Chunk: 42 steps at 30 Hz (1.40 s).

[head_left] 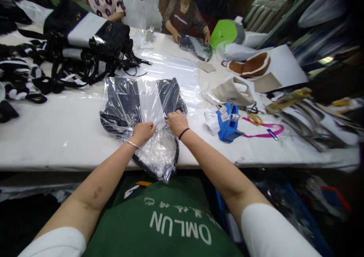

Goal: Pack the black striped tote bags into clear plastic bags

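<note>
A dark navy bag with a white panel [125, 105] lies on the white table [57, 135] inside a clear plastic bag [155, 154] whose open end hangs over the near edge. My left hand [143, 131] is closed on the plastic at the bag's near end. My right hand [176, 122], with a black band on the wrist, is closed on the plastic right beside it. The two hands sit a few centimetres apart over the bag's mouth.
A pile of black-and-white bags and straps [76, 48] fills the left rear. A blue tape dispenser [229, 122], scissors [254, 118] and a pink strap [264, 133] lie to the right. Two people sit across the table, one handling a bagged item [196, 46].
</note>
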### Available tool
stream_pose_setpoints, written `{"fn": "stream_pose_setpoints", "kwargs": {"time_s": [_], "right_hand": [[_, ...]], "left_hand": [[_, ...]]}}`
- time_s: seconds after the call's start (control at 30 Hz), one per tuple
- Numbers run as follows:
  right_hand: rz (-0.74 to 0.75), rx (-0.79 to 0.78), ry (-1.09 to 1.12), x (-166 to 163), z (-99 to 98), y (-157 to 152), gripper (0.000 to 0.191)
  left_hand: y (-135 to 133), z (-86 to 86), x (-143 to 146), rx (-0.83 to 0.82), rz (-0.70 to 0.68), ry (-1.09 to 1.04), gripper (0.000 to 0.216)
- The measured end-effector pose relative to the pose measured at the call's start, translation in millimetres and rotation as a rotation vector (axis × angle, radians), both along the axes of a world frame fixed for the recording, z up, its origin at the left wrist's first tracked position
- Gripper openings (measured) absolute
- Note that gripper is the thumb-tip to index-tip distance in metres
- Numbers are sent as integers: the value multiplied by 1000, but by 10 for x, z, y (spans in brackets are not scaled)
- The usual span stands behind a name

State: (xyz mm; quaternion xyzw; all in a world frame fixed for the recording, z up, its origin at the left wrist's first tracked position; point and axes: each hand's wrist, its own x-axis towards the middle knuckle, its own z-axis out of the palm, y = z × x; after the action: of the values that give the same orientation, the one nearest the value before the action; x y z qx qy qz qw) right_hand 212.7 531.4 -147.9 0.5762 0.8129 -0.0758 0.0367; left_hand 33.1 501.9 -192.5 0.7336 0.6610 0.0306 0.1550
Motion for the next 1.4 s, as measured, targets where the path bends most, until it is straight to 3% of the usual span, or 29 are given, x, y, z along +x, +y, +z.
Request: {"fn": "stream_pose_setpoints", "kwargs": {"time_s": [0.07, 0.1, 0.2, 0.27, 0.37, 0.43, 0.5, 0.57, 0.67, 0.77, 0.83, 0.9, 0.93, 1.0, 1.1, 1.17, 1.23, 1.3, 1.4], "right_hand": [[215, 50, 123, -11, -198, -222, 46], [255, 48, 148, -12, -312, -303, 51], [220, 34, 172, 48, -575, -378, 57], [171, 48, 222, 153, -641, -344, 55], [5, 164, 407, 367, -651, -344, 56], [-220, 220, 587, 475, -655, -440, 60], [-446, 147, 770, 480, -665, -612, 61], [-549, 0, 907, 340, -667, -829, 56], [-397, -136, 997, -89, -644, -1150, 46], [-57, -351, 1119, -513, -583, -1399, 39], [154, -470, 1243, -618, -541, -1485, 32], [171, -420, 1351, -521, -530, -1459, 29], [92, -339, 1389, -409, -544, -1398, 29], [-158, -163, 1432, -124, -610, -1209, 30], [-492, -40, 1548, 243, -743, -931, 30], [-562, -39, 1639, 349, -807, -849, 29], [-532, -23, 1651, 355, -845, -844, 28], [-512, -7, 1625, 320, -862, -865, 27], [-587, -96, 1721, 304, -858, -858, 28]], "left_hand": [[-13, -28, 9, 17, 14, -2, 42], [-20, -42, 13, 27, 14, -1, 41], [-49, -73, 11, 79, -7, 1, 39], [-86, -84, -16, 133, -19, -11, 38], [-146, -96, -96, 273, -63, -97, 35], [-167, -102, -157, 391, -134, -208, 31], [-171, -106, -225, 465, -193, -314, 28], [-172, -119, -342, 453, -233, -376, 26], [-174, -158, -756, 346, -297, -394, 26], [-152, -127, -1462, 279, -355, -342, 23], [-151, -3, -1885, 281, -388, -292, 19], [-178, 180, -2045, 361, -342, -257, 19], [-190, 270, -1987, 423, -289, -246, 21], [-175, 404, -1598, 538, -180, -235, 27], [-4, 434, -598, 528, -158, -228, 39], [174, 379, 68, 433, -162, -149, 51], [349, 315, 545, 278, -93, -78, 58], [477, 273, 763, 154, -46, -63, 51], [499, 286, 652, 106, -61, -78, 43]]}}
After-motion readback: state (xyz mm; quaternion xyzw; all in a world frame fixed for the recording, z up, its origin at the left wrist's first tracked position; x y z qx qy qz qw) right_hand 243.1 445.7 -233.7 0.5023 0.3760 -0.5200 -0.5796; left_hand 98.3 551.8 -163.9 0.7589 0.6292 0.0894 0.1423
